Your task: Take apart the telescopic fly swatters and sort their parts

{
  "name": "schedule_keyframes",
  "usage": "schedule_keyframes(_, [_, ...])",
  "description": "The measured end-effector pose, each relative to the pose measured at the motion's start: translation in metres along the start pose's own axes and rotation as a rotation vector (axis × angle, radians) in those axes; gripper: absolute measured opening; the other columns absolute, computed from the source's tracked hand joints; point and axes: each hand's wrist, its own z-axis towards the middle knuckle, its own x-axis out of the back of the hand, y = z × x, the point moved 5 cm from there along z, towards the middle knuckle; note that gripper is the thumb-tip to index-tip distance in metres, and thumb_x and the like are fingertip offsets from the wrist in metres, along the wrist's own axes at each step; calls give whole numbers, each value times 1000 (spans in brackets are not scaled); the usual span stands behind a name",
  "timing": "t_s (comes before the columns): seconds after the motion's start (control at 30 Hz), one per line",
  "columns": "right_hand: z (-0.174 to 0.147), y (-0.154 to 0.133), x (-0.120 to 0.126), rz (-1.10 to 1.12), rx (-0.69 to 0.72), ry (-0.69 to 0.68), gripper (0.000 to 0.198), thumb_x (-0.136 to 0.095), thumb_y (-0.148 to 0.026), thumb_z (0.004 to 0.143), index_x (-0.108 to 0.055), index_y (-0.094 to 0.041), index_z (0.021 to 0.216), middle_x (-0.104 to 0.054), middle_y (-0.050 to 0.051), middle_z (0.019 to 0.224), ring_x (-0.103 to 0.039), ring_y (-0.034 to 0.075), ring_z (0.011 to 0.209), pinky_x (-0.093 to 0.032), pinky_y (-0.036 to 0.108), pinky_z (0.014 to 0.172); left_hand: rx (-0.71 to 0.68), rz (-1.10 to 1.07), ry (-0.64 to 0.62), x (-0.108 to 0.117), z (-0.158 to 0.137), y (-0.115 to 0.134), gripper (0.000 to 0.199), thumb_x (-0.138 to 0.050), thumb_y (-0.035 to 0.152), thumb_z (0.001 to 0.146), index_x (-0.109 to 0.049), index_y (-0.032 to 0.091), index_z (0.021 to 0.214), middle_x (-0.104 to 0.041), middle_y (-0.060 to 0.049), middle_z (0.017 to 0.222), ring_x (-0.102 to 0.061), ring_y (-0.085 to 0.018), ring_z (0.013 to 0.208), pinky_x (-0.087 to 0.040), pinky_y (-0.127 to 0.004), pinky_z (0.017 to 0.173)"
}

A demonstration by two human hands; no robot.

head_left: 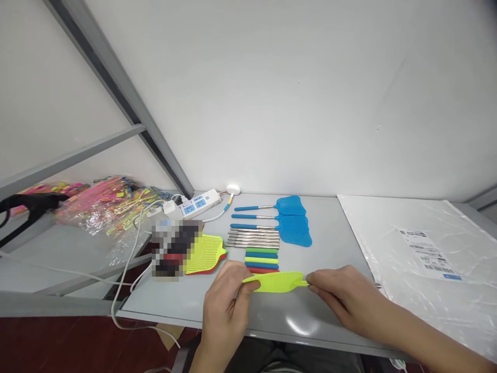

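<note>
My left hand (229,300) pinches the far end of a yellow-green fly swatter head (277,282), seen nearly edge-on above the table's front. On the other side, my right hand (345,295) is closed around a metal rod (378,285) at the head's neck; most of the rod is hidden by the hand. Just behind lie several coloured handle grips (262,261) in a stack and a row of bare metal rods (252,238). Farther back are three blue fly swatters (295,228) with rods and grips. More swatter heads (205,254), yellow-green over red, lie to the left.
A white power strip (200,204) with cables stands at the back left, near a blurred-out item (176,251). Plastic-wrapped colourful goods (108,202) are heaped beyond the table's left side. A white plastic package (427,248) with a label covers the right side.
</note>
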Motion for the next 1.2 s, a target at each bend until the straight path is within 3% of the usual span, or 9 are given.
schedule_keyframes(0.23, [-9,1,8,-484,180,147,23,-45,-7,83,-51,-22,99,-58,-3,70,-44,14,48,-9,34,52,618,-278,192,-19,-31,-18,31,-63,47,85,-57,19,73,-52,3,62,-49,-12,57,-39,-19,50])
schedule_keyframes(0.43, [1,5,10,-567,146,188,18,-44,-5,85,-51,-20,89,-56,0,69,-44,14,53,-14,32,53,764,-545,181,-38,-22,-27,34,-65,53,83,-54,21,78,-59,3,68,-54,-12,61,-41,-19,54])
schedule_keyframes(0.6, [11,1,13,-480,75,185,19,-41,-23,99,-51,-20,84,-58,1,72,-49,15,56,-13,31,51,958,-668,81,-40,-6,-39,33,-67,47,81,-62,20,99,-69,-3,82,-65,-20,73,-49,-27,61])
schedule_keyframes(0.7, [16,0,18,-392,68,132,20,-37,-23,101,-52,-20,87,-59,-1,71,-44,12,49,-11,31,49,808,-736,105,-30,8,-41,32,-63,46,85,-61,21,106,-68,-7,102,-67,-22,89,-52,-30,72])
schedule_keyframes(0.83, [23,3,31,-147,-30,34,25,-34,-28,102,-52,-22,85,-60,-3,65,-45,11,48,-18,27,48,253,-610,168,-1,29,-31,34,-57,34,87,-57,31,121,-50,-5,141,-54,-27,123,-45,-40,97])
schedule_keyframes(0.9, [27,4,36,-50,-54,8,26,-35,-30,103,-52,-23,85,-61,-4,66,-49,12,52,-22,26,50,61,-332,35,6,33,-24,43,-62,24,82,-59,32,125,-44,-5,148,-39,-28,136,-33,-45,109])
schedule_keyframes(0.97, [30,3,37,-7,-40,2,26,-35,-30,103,-54,-23,85,-62,-4,68,-52,12,56,-25,25,52,-44,-107,-152,6,35,-21,39,-65,18,79,-65,29,116,-57,-6,136,-42,-28,134,-26,-47,113])
schedule_keyframes(1.07, [33,3,31,-26,34,13,27,-37,-24,101,-54,-22,81,-63,-3,70,-53,12,58,-26,25,54,-57,2,-234,8,33,-20,17,-62,17,81,-72,28,89,-73,-3,91,-64,-24,99,-33,-46,108])
schedule_keyframes(1.2, [32,7,23,-188,146,144,24,-37,-15,98,-58,-21,89,-63,-2,73,-48,11,56,-22,28,52,273,-65,-45,8,26,-23,22,-68,35,80,-66,22,63,-61,-1,59,-59,-19,63,-50,-33,72])
